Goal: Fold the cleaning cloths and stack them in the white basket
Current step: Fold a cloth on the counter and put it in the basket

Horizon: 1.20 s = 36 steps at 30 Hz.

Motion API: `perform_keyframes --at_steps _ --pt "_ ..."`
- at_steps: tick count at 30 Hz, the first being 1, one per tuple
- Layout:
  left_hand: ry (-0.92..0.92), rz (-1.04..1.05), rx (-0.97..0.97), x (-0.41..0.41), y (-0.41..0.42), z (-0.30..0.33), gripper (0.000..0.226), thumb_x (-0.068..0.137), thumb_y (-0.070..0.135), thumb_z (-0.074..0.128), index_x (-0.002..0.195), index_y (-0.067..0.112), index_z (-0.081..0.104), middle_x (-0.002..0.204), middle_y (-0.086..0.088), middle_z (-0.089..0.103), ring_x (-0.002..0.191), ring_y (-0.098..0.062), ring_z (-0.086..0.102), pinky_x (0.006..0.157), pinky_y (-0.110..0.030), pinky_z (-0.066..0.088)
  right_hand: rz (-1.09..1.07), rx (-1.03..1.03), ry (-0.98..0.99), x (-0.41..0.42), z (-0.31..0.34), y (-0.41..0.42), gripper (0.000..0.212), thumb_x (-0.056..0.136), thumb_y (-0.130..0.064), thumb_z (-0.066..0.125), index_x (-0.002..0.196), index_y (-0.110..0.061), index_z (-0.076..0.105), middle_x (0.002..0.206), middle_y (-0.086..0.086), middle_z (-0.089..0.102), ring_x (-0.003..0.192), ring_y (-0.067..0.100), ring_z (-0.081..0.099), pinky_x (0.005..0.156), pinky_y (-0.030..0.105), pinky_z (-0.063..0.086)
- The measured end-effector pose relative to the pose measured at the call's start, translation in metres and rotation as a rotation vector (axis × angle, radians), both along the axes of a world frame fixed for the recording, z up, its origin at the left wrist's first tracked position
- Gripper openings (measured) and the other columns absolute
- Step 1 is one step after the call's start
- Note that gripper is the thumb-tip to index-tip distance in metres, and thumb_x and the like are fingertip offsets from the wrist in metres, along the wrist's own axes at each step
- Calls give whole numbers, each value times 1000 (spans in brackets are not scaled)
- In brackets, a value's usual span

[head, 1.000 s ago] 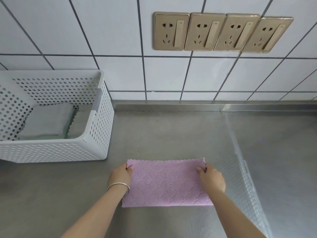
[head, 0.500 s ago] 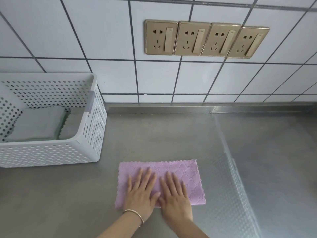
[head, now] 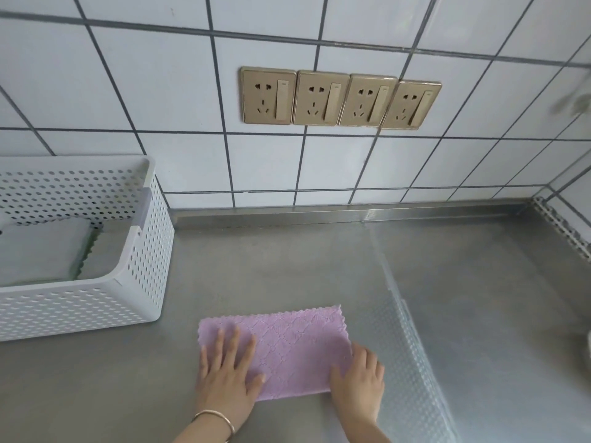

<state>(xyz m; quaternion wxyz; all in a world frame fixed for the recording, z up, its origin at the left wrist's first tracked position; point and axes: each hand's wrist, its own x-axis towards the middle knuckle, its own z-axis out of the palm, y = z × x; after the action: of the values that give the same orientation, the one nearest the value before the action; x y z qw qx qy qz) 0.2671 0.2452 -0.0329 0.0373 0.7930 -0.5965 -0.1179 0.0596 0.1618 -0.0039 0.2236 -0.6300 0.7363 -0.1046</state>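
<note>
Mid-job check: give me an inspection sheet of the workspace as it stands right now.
Surface: steel counter, with an embossed strip right of the cloth.
Job's things: purple cloth folded to a rectangle, flat on the counter; white basket at left holds pale folded cloths.
Clutter: a pale object at the right frame edge, cannot tell what.
Hands: left hand flat on the cloth's left end; right hand at its near right corner, grip unclear.
Cables: nothing seen.
Surroundings: white tiled wall with four gold sockets.
</note>
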Motion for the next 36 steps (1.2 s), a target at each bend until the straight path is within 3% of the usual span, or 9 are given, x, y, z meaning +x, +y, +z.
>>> perform_keyframes --at_steps 9,12,14,16,18,20,23,28,36 --pt "-29 -240 15 -31 -14 -5 55 96 42 5 148 27 1 157 2 -1 145 -27 -2 107 -58 8 -25 362 247 -4 17 -38 49 81 -49 46 123 -25 54 125 -2 55 121 21 43 96 32 36" --pt "7 -293 138 -33 -16 1 55 93 47 17 146 32 20 156 2 12 144 -25 3 110 -53 1 -22 387 178 -2 21 -39 43 84 -46 45 120 -25 57 122 -1 58 117 21 49 94 32 36" --pt "37 -268 175 -35 -20 16 57 81 48 34 135 32 38 150 2 31 141 -27 13 114 -48 -10 -16 340 116 2 28 -33 34 86 -37 45 115 -23 57 113 -1 63 107 20 57 89 30 41" --pt "39 -207 138 -38 -31 40 56 88 41 37 143 30 26 156 3 15 144 -27 2 113 -46 -16 28 233 116 6 32 -27 22 87 -28 45 106 -22 54 100 -2 63 91 19 59 81 28 45" --pt "157 -141 85 -46 -41 57 55 95 36 37 146 28 20 157 6 5 145 -20 -2 118 -38 -3 81 87 123 11 36 -20 5 86 -22 48 91 -23 47 88 -2 61 80 21 58 71 29 43" --pt "376 3 -92 -53 -49 71 44 94 32 44 137 28 40 149 7 31 138 -13 27 113 -24 22 170 -151 64 21 36 -13 11 77 -12 55 76 -20 46 70 0 58 66 25 62 55 28 35" --pt "770 336 -194 -55 -62 96 19 87 26 57 103 33 64 107 14 65 102 -5 59 90 -18 43 328 -375 -31 37 40 -5 3 60 -17 48 61 -15 50 53 -1 53 41 24 54 43 22 25" --pt "922 490 -130 -44 -72 104 11 81 23 66 75 31 61 81 9 66 82 -6 61 82 -14 43 480 -429 -122 54 38 7 34 54 -10 59 73 -24 34 57 -3 51 42 20 49 39 22 34" --pt "853 672 -118 -28 -59 98 10 82 27 65 77 25 58 78 3 64 80 -16 58 73 -20 40 739 -633 -150 71 34 24 18 63 -16 47 79 -21 39 69 0 52 64 16 39 57 25 30"
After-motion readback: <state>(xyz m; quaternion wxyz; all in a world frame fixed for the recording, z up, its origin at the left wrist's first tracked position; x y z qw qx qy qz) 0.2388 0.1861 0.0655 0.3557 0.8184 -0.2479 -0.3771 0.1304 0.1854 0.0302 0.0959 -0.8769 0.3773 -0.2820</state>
